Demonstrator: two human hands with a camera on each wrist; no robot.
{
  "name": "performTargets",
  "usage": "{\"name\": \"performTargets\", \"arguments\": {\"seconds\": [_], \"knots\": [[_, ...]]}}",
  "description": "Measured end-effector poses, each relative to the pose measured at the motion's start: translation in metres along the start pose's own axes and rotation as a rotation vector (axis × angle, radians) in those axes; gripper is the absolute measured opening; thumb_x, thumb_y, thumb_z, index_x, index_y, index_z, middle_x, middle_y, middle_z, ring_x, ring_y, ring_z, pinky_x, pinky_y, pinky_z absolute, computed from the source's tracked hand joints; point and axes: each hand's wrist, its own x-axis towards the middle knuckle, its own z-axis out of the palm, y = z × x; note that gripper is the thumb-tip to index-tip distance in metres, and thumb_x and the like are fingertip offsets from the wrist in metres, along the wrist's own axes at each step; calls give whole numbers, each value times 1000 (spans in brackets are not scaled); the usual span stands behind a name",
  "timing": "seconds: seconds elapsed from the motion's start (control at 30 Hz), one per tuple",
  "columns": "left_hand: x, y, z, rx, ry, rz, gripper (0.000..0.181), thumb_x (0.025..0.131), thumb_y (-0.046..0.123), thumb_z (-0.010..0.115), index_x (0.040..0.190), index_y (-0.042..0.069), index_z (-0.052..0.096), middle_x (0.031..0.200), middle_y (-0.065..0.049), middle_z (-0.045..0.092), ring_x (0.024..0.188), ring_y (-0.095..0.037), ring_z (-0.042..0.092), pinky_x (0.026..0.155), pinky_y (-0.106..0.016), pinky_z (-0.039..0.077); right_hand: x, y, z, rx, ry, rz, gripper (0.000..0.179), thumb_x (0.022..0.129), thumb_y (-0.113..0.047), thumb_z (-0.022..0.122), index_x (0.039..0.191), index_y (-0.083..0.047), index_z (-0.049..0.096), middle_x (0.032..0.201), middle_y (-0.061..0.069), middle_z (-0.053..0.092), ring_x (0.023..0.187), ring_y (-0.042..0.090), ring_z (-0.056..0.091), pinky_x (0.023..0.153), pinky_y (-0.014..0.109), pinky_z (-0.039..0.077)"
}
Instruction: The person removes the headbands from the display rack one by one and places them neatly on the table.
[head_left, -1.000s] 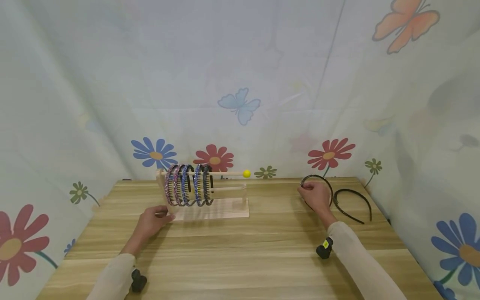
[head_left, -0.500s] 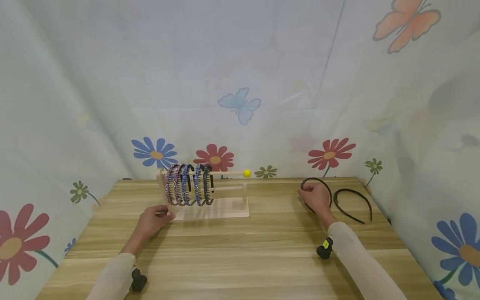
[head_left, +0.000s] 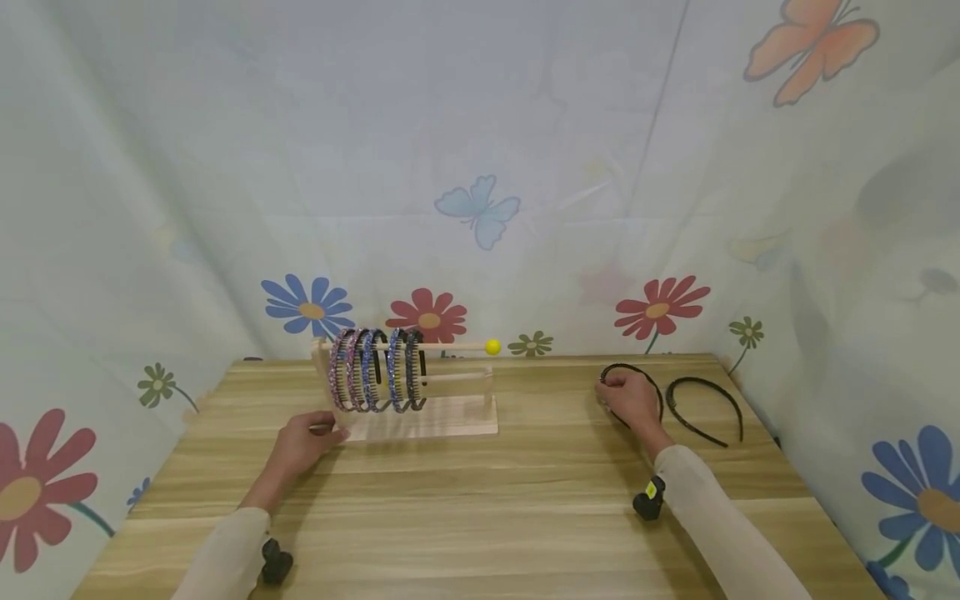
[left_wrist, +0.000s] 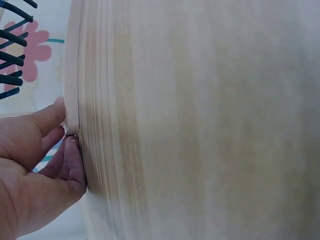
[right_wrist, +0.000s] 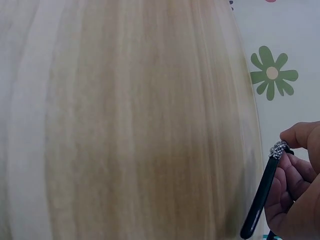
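Note:
My left hand [head_left: 300,446] pinches the front left end of a wooden headband rack [head_left: 450,423]; in the left wrist view, its thumb and fingers lie on either side of the base's end [left_wrist: 73,65]. Several glittery, toothed headbands [head_left: 369,375] in pink, blue and black hang side by side on the rack's left part. At the right, my right hand [head_left: 632,398] pinches a black headband [head_left: 651,377] between thumb and fingers. Its tip and a patch of silvery stones [right_wrist: 276,150] show in the right wrist view. Part of this band is hidden behind the hand.
Another black headband [head_left: 701,383] lies on the wooden table [head_left: 480,517], right of my right hand. The rack's upper rod ends in a yellow ball [head_left: 492,347]. A flower-printed cloth [head_left: 480,125] stands behind the table and at its sides.
The arc of the headband in my right hand has dipped lower, while that hand stays nearly in place. My left hand and the rack have not visibly moved.

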Motion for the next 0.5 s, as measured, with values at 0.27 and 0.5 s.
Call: {"name": "performTargets", "arguments": {"seconds": [0.27, 0.5], "knots": [[-1, 1, 0, -1, 0, -7, 46, 96, 22, 74, 129, -9, 65, 128, -28, 66, 114, -43, 67, 91, -51, 57, 0, 3, 2, -13, -15, 4, 32, 94, -31, 73, 107, -2, 79, 103, 16, 77, 87, 29, 71, 76, 45, 57], [-2, 3, 0, 2, 5, -14, 46, 95, 21, 75, 128, -9, 65, 127, -28, 66, 114, -43, 67, 91, -51, 57, 0, 5, 4, -19, -29, 4, 32, 94, -30, 73, 108, -2, 79, 103, 15, 77, 86, 27, 71, 72, 40, 57]]}}
